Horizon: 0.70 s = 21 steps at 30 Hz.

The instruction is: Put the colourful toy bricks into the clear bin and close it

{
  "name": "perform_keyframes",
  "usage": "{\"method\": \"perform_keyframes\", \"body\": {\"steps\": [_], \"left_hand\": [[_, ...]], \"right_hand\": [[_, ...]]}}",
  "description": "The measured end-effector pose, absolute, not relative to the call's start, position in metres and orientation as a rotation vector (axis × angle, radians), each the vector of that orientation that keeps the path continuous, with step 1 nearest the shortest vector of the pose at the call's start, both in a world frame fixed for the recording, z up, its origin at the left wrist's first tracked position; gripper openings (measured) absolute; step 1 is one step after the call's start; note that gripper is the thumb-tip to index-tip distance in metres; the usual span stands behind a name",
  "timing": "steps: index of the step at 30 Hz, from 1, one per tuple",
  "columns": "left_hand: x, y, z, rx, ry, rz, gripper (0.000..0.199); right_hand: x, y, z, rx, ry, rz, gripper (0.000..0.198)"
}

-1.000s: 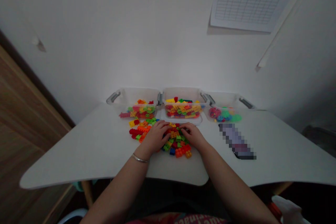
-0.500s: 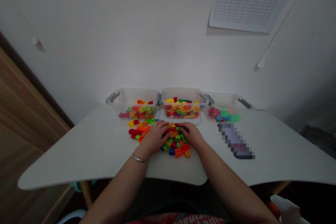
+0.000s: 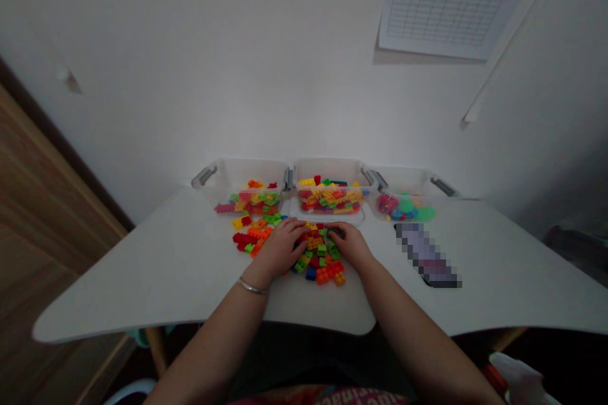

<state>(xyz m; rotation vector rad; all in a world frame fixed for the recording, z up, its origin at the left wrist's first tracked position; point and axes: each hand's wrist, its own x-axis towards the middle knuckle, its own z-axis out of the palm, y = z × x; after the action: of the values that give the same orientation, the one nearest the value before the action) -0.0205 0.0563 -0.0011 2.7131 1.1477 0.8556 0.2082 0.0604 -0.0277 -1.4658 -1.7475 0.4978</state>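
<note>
A loose pile of toy building bricks (image 3: 314, 243) in red, orange, yellow, green and blue lies between my hands on the table. My left hand (image 3: 284, 243) rests on the left part of the pile, fingers reaching over the bricks and thumb spread apart from them. At the pile's right edge, my right hand (image 3: 350, 245) is curved around some green bricks, with thumb and fingers apart. Bricks under both palms are hidden. An orange brick (image 3: 339, 279) and a blue brick (image 3: 310, 274) lie at the near side of the pile.
Behind the pile stand a left clear bin (image 3: 228, 171) and a middle clear bin (image 3: 332, 168), both with bricks, and a right clear bin (image 3: 403, 177) with other colourful pieces. A blurred-out phone (image 3: 425, 256) lies right on the white table (image 3: 156, 272). The wall (image 3: 237, 63) rises behind.
My right hand has shifted slightly at the pile's right edge, its fingers drawing back a little to the right. My left hand and the bins have stayed put.
</note>
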Motion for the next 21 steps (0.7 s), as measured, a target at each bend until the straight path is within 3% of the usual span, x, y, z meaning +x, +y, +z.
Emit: {"method": "perform_keyframes", "body": {"steps": [15, 21], "left_hand": [[-0.0207, 0.0543, -0.0003, 2.690, 1.154, 0.859, 0.029], [-0.0203, 0.0541, 0.0002, 2.687, 1.157, 0.863, 0.030]], "right_hand": [[0.2130, 0.0559, -0.0260, -1.402, -1.818, 0.415, 0.021], [0.2140, 0.0519, -0.0240, -1.497, -1.856, 0.342, 0.027]]}}
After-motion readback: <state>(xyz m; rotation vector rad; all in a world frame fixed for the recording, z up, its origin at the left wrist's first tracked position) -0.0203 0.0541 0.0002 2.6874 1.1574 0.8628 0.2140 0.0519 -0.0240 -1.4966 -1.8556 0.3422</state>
